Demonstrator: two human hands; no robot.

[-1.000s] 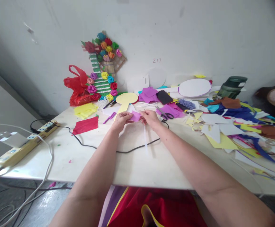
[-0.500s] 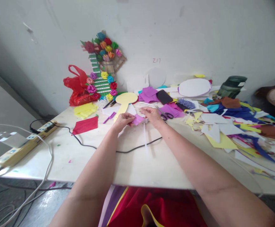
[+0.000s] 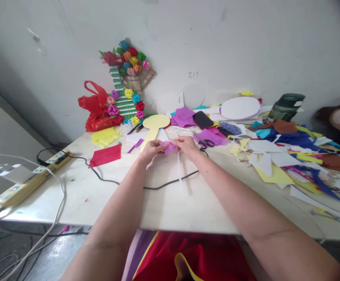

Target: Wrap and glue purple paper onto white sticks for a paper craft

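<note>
Two hands pinch a small, thin purple paper piece (image 3: 168,147) above a cream tabletop (image 3: 170,210).
The left hand (image 3: 152,150) grips one side, the right hand (image 3: 186,146) the other; a light, even pinch should help prevent tearing.

At the centre of the frame, the left-hand grip (image 3: 152,151) and right-hand grip (image 3: 185,145) pinch a piece of purple paper (image 3: 168,147) between them over the pale counter (image 3: 82,205). A thin whitish strip (image 3: 179,171) runs down below the right-hand grip. Just above the left-hand grip lies a yellow paddle-shaped cutout (image 3: 156,123); right of centre, black-handled scissors (image 3: 207,143). A red sheet (image 3: 105,155) lies left of centre, a power strip (image 3: 16,189) far left, paper scraps (image 3: 275,176) across the right, and a green bottle (image 3: 283,109) upper right.
</note>
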